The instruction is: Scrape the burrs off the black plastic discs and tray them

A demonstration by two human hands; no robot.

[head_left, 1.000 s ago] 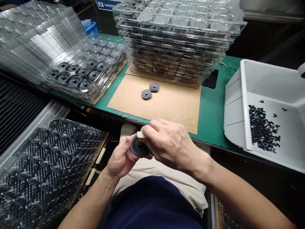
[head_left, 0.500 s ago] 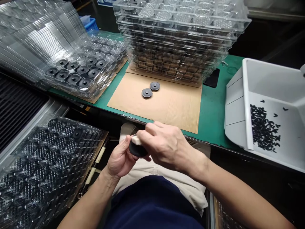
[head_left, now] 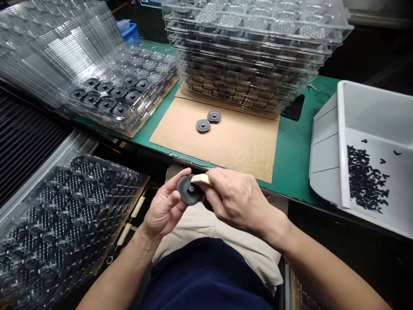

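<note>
In the head view, a round black disc sits between the hands, above the lap and just short of the green surface. The left hand cradles and grips its rim, while the right hand clasps a pale stick against its face.

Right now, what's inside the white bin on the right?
The white bin holds small black pieces in a loose heap, plus a few strays. The floor under the heap is covered, and the bin's right end is out of view.
</note>
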